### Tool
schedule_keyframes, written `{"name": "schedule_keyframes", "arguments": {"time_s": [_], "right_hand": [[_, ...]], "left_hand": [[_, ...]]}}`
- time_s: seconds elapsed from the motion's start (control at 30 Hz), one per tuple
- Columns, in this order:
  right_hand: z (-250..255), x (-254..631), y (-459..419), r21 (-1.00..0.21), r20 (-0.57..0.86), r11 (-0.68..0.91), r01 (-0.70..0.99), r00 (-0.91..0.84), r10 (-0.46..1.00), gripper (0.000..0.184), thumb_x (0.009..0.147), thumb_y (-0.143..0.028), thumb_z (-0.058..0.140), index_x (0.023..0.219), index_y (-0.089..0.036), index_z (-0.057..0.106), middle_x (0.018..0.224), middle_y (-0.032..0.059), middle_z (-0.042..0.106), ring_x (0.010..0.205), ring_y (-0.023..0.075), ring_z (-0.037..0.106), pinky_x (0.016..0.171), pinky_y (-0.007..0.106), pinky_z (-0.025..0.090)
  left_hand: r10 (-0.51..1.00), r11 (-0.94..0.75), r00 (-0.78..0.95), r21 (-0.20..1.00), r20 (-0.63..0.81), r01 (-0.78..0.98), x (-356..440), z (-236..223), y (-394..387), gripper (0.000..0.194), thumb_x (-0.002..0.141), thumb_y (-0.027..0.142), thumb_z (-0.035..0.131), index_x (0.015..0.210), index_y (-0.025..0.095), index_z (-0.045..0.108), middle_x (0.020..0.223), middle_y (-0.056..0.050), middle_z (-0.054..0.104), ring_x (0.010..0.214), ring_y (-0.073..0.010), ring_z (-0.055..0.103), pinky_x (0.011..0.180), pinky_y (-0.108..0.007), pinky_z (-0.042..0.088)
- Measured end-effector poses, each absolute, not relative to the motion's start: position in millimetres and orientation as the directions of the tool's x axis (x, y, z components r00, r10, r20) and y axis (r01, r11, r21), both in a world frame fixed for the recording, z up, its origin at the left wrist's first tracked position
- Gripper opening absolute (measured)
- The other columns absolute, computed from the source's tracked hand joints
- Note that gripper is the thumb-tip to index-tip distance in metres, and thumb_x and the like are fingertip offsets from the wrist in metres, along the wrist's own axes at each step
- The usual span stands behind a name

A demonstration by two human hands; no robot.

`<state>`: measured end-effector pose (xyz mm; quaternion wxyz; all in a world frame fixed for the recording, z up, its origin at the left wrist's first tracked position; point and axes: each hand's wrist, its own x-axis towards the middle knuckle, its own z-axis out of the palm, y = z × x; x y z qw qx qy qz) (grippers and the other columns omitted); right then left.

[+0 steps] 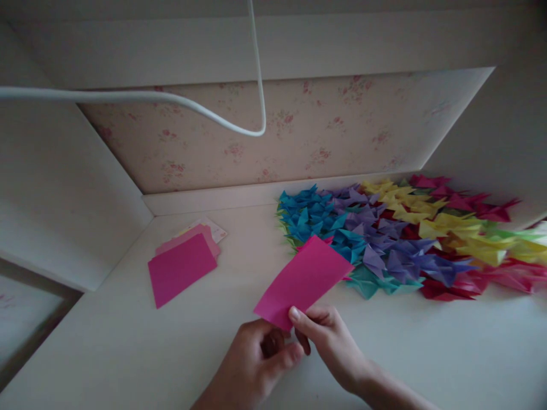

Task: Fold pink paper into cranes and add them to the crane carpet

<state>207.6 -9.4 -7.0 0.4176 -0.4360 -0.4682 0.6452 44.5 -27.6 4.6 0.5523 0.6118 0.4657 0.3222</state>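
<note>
A bright pink rectangle of paper (308,279) is held up at a slant above the white desk, looking folded over. My right hand (331,341) pinches its near edge, with the thumb on the face and the fingers behind. Beside that edge, my left hand (260,359) is loosely curled. Its thumb stands apart from the sheet, and its fingertips, partly hidden, are close under the paper's lower edge; I cannot tell whether they touch it. To the left lies a fanned pile of square paper sheets (183,270), deep pink on top, with lighter pink ones showing beneath.
Many folded paper cranes (397,233) in blue, purple, yellow, red, teal and green cover the desk's right side in rows. A white cable (192,105) hangs across the upper view. Behind are a floral panel (273,134) and a white side wall (64,171).
</note>
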Motion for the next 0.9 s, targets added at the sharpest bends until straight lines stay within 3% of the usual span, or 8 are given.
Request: {"name": "schedule_keyframes", "arguments": {"time_s": [0.2, 0.33, 0.43, 0.53, 0.67, 0.73, 0.83, 0.9], "right_hand": [[-5, 204, -14, -0.925, -0.192, -0.312, -0.218, -0.439, 0.878, 0.055, 0.088, -0.056, 0.058, 0.049, -0.016, 0.057, 0.043, -0.0052, 0.038, 0.045, 0.0084, 0.021, 0.048, 0.026, 0.014], [-5, 220, 1, -0.901, -0.159, -0.218, -0.374, -0.181, 0.970, 0.059, 0.088, -0.049, 0.063, 0.046, -0.021, 0.034, 0.045, -0.0084, 0.024, 0.046, 0.0081, 0.015, 0.046, 0.028, 0.011], [0, 238, 19, -0.840, -0.132, -0.069, -0.538, 0.079, 0.988, 0.045, 0.086, -0.045, 0.066, 0.057, -0.019, 0.046, 0.051, -0.0079, 0.031, 0.045, 0.0081, 0.018, 0.043, 0.026, 0.013], [4, 249, 29, -0.822, -0.116, 0.022, -0.568, 0.206, 0.972, 0.027, 0.085, -0.043, 0.068, 0.079, -0.018, 0.061, 0.055, -0.0090, 0.032, 0.043, 0.0069, 0.017, 0.039, 0.023, 0.015], [-4, 240, 19, -0.891, -0.050, 0.047, -0.452, 0.201, 0.978, 0.027, 0.091, -0.043, 0.062, 0.089, -0.017, 0.065, 0.056, -0.0075, 0.038, 0.042, 0.0055, 0.026, 0.036, 0.019, 0.020], [-11, 233, 9, -0.952, 0.068, 0.094, -0.290, 0.100, 0.993, 0.024, 0.094, -0.038, 0.058, 0.108, -0.019, 0.064, 0.059, -0.0057, 0.047, 0.043, 0.0067, 0.036, 0.037, 0.018, 0.027], [-17, 227, -4, -0.961, 0.264, 0.275, 0.044, -0.165, 0.950, 0.038, 0.096, -0.026, 0.054, 0.133, -0.026, 0.052, 0.086, 0.0030, 0.065, 0.056, 0.0112, 0.054, 0.046, 0.022, 0.045], [-19, 227, -8, -0.903, 0.364, 0.401, 0.158, -0.218, 0.906, 0.047, 0.095, -0.017, 0.053, 0.140, -0.030, 0.046, 0.103, 0.0061, 0.067, 0.061, 0.0124, 0.059, 0.052, 0.026, 0.051]], "left_hand": [[0.912, 0.112, 0.353, 0.955, -0.208, 0.274, 48, 4, -34, 0.046, 0.093, 0.052, 0.048, 0.065, 0.017, 0.059, 0.055, 0.002, 0.046, 0.052, -0.0132, 0.045, 0.051, -0.024, 0.034], [0.888, 0.230, 0.376, 0.963, -0.266, 0.138, 44, 3, -31, 0.046, 0.089, 0.055, 0.051, 0.071, 0.015, 0.065, 0.057, -0.001, 0.056, 0.051, -0.0130, 0.049, 0.051, -0.024, 0.036], [0.881, 0.283, 0.373, 0.956, -0.290, 0.075, 42, -2, -29, 0.048, 0.087, 0.057, 0.054, 0.069, 0.013, 0.067, 0.054, -0.002, 0.057, 0.049, -0.0124, 0.049, 0.050, -0.024, 0.036], [0.892, 0.295, 0.344, 0.954, -0.294, 0.050, 42, -6, -27, 0.048, 0.087, 0.057, 0.056, 0.073, 0.012, 0.068, 0.057, -0.002, 0.059, 0.049, -0.0115, 0.049, 0.050, -0.023, 0.037], [0.919, 0.254, 0.298, 0.965, -0.260, 0.061, 42, 0, -24, 0.049, 0.086, 0.058, 0.057, 0.079, 0.012, 0.069, 0.062, -0.002, 0.059, 0.051, -0.0112, 0.050, 0.051, -0.023, 0.038], [0.924, 0.244, 0.287, 0.968, -0.252, 0.064, 40, 6, -23, 0.047, 0.086, 0.057, 0.058, 0.079, 0.012, 0.070, 0.057, 0.000, 0.056, 0.053, -0.0122, 0.051, 0.054, -0.023, 0.040], [0.927, 0.230, 0.304, 0.973, -0.220, 0.003, 36, 11, -22, 0.044, 0.087, 0.055, 0.059, 0.079, 0.013, 0.071, 0.058, 0.000, 0.057, 0.054, -0.0118, 0.053, 0.056, -0.023, 0.042], [0.919, 0.230, 0.342, 0.972, -0.199, -0.053, 34, 11, -23, 0.045, 0.086, 0.055, 0.060, 0.077, 0.013, 0.071, 0.065, -0.002, 0.062, 0.052, -0.0109, 0.054, 0.056, -0.024, 0.041]]}}
